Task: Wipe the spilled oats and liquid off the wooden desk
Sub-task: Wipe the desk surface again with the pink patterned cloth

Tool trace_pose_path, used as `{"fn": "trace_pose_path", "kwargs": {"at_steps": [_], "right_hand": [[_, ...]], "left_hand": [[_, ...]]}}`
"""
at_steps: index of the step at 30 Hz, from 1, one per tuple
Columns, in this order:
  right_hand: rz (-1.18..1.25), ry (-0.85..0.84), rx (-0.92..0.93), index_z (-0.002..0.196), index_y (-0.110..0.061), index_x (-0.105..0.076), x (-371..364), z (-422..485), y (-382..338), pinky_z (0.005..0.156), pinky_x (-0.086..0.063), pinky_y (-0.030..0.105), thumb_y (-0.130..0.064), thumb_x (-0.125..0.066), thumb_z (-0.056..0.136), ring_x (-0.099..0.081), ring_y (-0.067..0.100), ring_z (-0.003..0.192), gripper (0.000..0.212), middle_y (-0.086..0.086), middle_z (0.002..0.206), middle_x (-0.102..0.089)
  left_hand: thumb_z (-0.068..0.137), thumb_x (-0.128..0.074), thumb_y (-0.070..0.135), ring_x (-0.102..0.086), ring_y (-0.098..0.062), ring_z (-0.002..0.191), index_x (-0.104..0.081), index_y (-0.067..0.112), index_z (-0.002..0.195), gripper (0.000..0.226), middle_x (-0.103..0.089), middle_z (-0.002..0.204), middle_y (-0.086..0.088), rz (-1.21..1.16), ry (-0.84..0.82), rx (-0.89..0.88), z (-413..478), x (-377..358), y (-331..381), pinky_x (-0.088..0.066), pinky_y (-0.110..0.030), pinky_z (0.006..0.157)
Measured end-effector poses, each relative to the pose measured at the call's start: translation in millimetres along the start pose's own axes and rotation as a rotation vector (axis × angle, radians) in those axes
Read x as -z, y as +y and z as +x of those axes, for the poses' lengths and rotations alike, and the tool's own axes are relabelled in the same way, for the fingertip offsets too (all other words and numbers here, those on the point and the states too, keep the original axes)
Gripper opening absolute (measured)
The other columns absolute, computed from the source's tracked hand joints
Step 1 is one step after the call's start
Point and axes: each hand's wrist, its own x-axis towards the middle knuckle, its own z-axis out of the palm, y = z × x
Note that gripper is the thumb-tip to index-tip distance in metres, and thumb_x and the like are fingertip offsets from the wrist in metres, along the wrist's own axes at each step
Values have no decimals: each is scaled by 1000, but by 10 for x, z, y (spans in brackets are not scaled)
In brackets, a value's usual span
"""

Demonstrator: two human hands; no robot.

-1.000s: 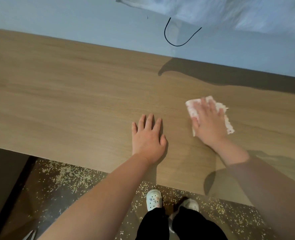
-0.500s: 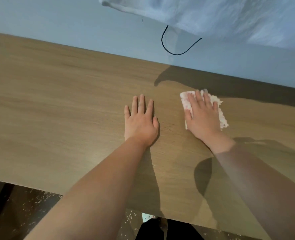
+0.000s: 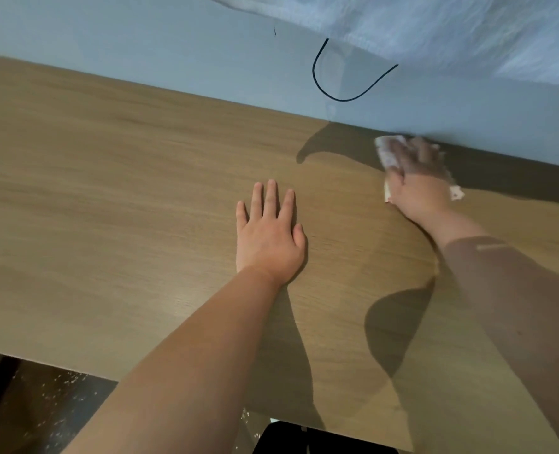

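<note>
The wooden desk [image 3: 124, 198] looks clean over nearly all its visible top: I can make out no oats or wet patch on it, though the far right strip lies in shadow and could hide some. A white cloth or paper towel [image 3: 388, 155], faintly speckled, lies at the desk's far edge, right against the pale blue wall [image 3: 140, 44]. The right hand [image 3: 419, 185] presses flat on top of it, fingers spread over it rather than curled round it, so the hold is pressure only; the hand is motion-blurred. The left hand [image 3: 270, 234] lies open and empty, palm down on the bare wood near the middle, likely bracing the reach.

Pale grains dot the dark floor [image 3: 42, 404] below the near edge, which suggests oats have gone over the side. The risks from here, as I judge them: a stroke toward the near edge would push more grains onto the floor; a flat palm may slide off the cloth and smear liquid; and crumbs could lodge where desk meets wall. A black cable [image 3: 337, 96] hangs on the wall above, clear of the hand.
</note>
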Motion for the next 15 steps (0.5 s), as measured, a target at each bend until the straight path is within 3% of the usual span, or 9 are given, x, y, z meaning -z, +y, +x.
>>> {"fn": "trace_pose_path", "kwargs": {"at_steps": [3, 6, 9, 12, 14, 15], "right_hand": [[-84, 103, -254, 146, -11, -33, -94, 65, -75, 110, -26, 52, -32, -37, 98, -30, 39, 135, 53, 22, 147, -32], [-38, 52, -385, 146, -13, -29, -95, 113, -618, 113, -21, 52, -35, -31, 99, -21, 38, 143, 52, 21, 151, -28], [-10, -10, -120, 149, -14, -32, -165, 30, -1055, 109, -30, 47, -37, -24, 103, -29, 38, 142, 52, 20, 154, -31], [-47, -53, 222, 156, -24, -19, -135, -1, -811, 118, -23, 49, -43, -22, 103, -18, 30, 148, 56, 9, 163, -13], [-33, -107, 288, 155, -30, -16, -82, 21, -381, 118, -21, 49, -44, -21, 104, -19, 28, 148, 53, 2, 164, -8], [-46, -87, 235, 154, -31, -15, -72, 2, -187, 119, -17, 51, -43, -20, 103, -15, 27, 149, 52, 1, 163, -10]], "left_hand": [[99, -26, 41, 12, -25, 150, -9, 24, 157, 62, 3, 165, -7, 16, 6, 5, 2, 5, 7, 3, -49, 121], [99, -26, 41, 11, -25, 151, -10, 24, 157, 62, 2, 165, -6, 10, 13, 9, -5, -3, 12, 3, -49, 121], [99, -27, 41, 11, -24, 151, -10, 25, 157, 62, 2, 165, -6, 16, 18, 8, 2, -2, 7, 3, -48, 121], [99, -27, 41, 11, -24, 151, -10, 25, 157, 62, 2, 165, -6, 12, 20, 8, -1, 8, 7, 3, -48, 121], [99, -27, 41, 11, -24, 151, -10, 25, 157, 62, 2, 165, -6, 14, 13, 7, -9, 15, 13, 3, -48, 121], [99, -27, 41, 11, -24, 151, -9, 25, 157, 62, 3, 165, -6, 17, 11, 8, -10, 13, 16, 3, -48, 121]]}}
